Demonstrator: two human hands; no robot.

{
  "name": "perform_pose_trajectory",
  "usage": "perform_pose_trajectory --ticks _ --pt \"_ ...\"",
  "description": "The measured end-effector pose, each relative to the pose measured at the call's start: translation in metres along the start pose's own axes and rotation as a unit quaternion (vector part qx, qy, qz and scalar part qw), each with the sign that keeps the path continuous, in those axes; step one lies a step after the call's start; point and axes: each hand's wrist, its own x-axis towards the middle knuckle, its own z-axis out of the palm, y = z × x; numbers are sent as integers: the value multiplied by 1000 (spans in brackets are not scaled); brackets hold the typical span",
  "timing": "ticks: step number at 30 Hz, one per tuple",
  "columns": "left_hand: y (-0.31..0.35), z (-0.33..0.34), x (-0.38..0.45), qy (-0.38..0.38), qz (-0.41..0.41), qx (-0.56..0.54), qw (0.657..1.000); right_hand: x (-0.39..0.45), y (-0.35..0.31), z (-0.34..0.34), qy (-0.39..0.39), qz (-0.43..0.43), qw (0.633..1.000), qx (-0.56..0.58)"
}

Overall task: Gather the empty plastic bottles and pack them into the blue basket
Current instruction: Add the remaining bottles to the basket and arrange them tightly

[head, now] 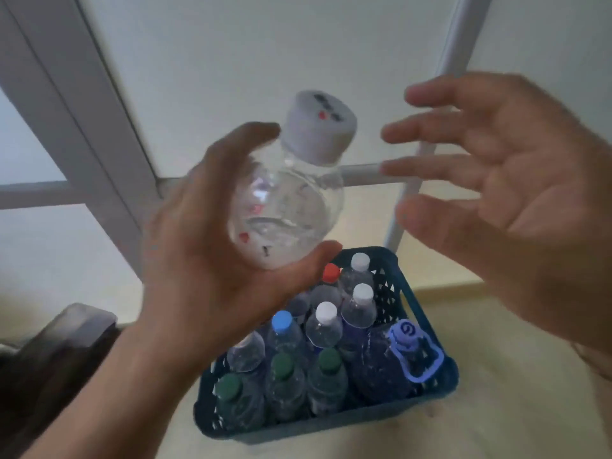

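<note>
My left hand (pixel 202 260) grips a clear round plastic bottle (pixel 288 207) with a wide white cap, held tilted in the air above the blue basket (pixel 331 425). The basket sits on the pale floor below and holds several upright bottles with white, blue, red and green caps. A larger blue-tinted bottle (pixel 387 369) with a blue cap and handle stands at its right side. My right hand (pixel 516 200) hovers to the right of the held bottle, palm facing it, fingers spread, touching nothing.
A white metal rack leg (pixel 427 140) and crossbar stand behind the basket against the white wall. A white door frame (pixel 76 111) runs along the left. A dark blurred object (pixel 63 352) lies on the floor at the lower left.
</note>
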Motion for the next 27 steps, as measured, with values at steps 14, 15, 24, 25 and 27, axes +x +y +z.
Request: perform_pose_trajectory --ticks 14,15,24,25,27 --pt "-19 172 8 -401 -56 118 907 0 132 -76 0 86 991 -102" --pt "-27 176 3 -442 -37 173 880 -2 141 -77 -10 95 990 -101" --pt "-64 213 -26 -559 -26 296 774 -9 188 -65 -91 141 983 -69" --pt "-66 215 -28 -561 -32 300 771 -10 191 -62 -103 144 981 -77" --pt "-68 217 -31 -565 -40 301 767 -11 198 -56 -123 148 977 -94"
